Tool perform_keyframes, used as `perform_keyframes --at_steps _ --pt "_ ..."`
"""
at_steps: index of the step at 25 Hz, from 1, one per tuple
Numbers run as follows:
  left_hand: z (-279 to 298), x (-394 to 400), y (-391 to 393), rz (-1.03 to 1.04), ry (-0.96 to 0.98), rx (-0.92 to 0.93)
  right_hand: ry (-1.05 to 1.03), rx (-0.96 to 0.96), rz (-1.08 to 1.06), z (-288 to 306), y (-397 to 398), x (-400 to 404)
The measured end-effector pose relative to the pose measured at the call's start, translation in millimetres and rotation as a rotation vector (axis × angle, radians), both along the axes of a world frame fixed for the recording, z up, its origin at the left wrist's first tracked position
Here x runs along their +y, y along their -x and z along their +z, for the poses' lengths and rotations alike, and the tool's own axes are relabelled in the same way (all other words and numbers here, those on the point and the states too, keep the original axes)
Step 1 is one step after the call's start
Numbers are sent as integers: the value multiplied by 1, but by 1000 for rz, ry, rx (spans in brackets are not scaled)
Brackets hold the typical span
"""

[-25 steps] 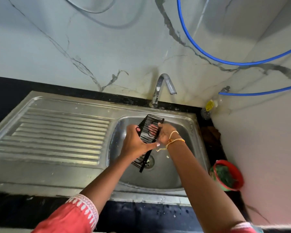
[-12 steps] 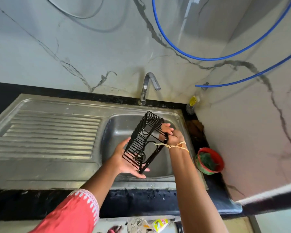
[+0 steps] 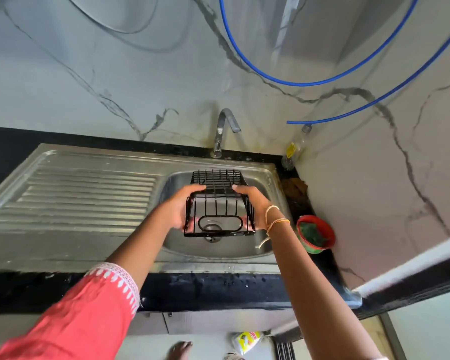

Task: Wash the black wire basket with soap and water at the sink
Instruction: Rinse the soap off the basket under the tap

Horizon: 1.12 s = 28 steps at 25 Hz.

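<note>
Now that the basket (image 3: pixel 218 203) has been swung round from its one-sided tilt and is gripped squarely by the left hand (image 3: pixel 178 207) and right hand (image 3: pixel 255 207), fingers wrapped on its sides above the sink (image 3: pixel 268 178), the dry tap (image 3: pixel 225 131) suggests she's checking it.

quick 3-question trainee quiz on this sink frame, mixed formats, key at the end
1. True or false: water is running from the tap.
2. Which hands hold the black wire basket? A) left only B) right only C) both
3. Fill in: the red bowl sits on the counter to the ____ of the sink basin.

Key:
1. False, no stream shows.
2. C, the left hand and right hand grip opposite sides, over the basin.
3. Right.
</note>
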<state>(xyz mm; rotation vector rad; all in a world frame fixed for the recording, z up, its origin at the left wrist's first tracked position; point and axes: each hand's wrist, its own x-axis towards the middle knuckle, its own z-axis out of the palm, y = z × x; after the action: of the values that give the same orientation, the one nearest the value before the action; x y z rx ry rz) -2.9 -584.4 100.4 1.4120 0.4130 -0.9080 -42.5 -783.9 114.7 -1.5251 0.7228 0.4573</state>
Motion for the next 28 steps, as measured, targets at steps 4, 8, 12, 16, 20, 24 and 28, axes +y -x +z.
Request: perform_keyframes --at_steps 4,8,12,16,20,24,28 --pt "8 6 1 72 -65 -233 -29 -280 -116 -7 5 7" --pt "-17 20 12 86 -179 -65 -38 -39 -119 -35 19 32" --pt "-10 42 22 116 -114 -153 11 -172 -93 -32 13 49" --pt "5 84 24 198 -90 -311 -97 -208 -104 -26 -1 101" --pt "3 150 22 234 -167 -447 -138 -261 -64 -41 -21 173" --pt "-1 217 11 222 -184 -418 -152 -322 -38 -43 -34 244" --pt "-9 273 -9 203 -138 -369 -78 -345 -40 -46 -45 305"
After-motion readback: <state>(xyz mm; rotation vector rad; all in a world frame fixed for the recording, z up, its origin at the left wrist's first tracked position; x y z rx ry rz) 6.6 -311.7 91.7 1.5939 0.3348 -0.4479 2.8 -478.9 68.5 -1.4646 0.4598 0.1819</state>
